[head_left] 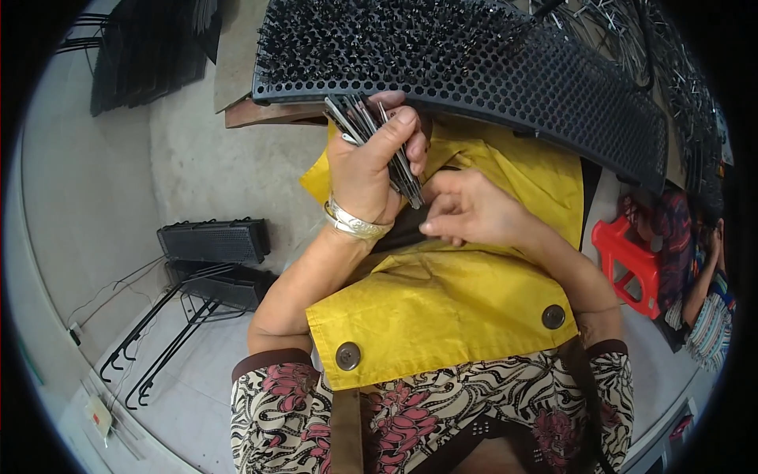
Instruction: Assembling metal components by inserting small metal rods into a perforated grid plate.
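My left hand (371,158) is closed around a bundle of thin, flat metal strips (407,180), some silvery and some dark. The bundle slants, with its upper ends sticking out past the thumb and its lower ends below the palm. Close to those lower ends is my right hand (478,212), its fingers loosely bent and apart, with nothing visible in them. Both hands are above the yellow apron (450,292) over my lap. Just beyond them stands a long black perforated tray (553,103), its left part crowded with small upright dark pieces (363,43).
Loose metal strips (608,24) lie in heaps behind the tray. A red plastic stool (628,265) and another person's arm (703,288) are at the right. Black racks (213,241) with long hooked rods (158,340) stand on the floor at the left, and dark sheets (146,59) at the far left.
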Available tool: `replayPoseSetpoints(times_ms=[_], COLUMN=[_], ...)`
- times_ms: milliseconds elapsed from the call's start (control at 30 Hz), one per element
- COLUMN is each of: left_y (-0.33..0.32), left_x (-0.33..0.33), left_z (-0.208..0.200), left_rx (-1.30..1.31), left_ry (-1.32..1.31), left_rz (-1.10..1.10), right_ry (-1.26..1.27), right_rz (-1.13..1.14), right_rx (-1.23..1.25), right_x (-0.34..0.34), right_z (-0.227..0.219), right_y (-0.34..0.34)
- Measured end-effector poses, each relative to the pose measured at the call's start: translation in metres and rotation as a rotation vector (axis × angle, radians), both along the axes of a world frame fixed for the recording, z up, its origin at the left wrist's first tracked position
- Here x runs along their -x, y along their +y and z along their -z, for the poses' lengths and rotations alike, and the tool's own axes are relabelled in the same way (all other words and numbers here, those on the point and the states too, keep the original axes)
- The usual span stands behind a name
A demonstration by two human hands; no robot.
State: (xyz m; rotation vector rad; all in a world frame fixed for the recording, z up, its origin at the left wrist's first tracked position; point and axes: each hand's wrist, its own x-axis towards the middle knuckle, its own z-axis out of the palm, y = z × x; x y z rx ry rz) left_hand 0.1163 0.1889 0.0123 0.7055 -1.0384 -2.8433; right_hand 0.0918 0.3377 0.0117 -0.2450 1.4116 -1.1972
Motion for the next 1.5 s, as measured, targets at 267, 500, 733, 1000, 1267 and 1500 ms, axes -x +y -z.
replayPoseSetpoints(times_ms=[267,500,733,1000,1267,1500], left_y=[0.008,0.018,0.025,0.021,0.030,0.050], left_x=[-0.008,-0.012,-0.017,-0.014,-0.010,-0.007], left_z=[0.001,0.002,0.003,0.016,0.004,-0.007], left_rx=[0.301,0.181,0.132,0.358,0.148,0.100], left_ry=[0.041,-0.043,-0.080,-0.002,-0.194,-0.218], left_rz=[0.038,0.141,0.244,0.397,0.657,0.820], right_ry=[-0.540,-0.508,-0.411,0.021,0.378,0.389], right_rz=[0.340,0.395,0.474,-0.153,0.515,0.497], right_rx=[0.159,0.101,0.152,0.009,0.294,0.456], right_x=[-0.010,-0.010,0.000,0.009,0.034,0.037], right_z=[0.004,-0.005,-0.007,-0.002,-0.012,-0.004], right_y=[-0.018,-0.011,0.000,0.027,0.063,0.055])
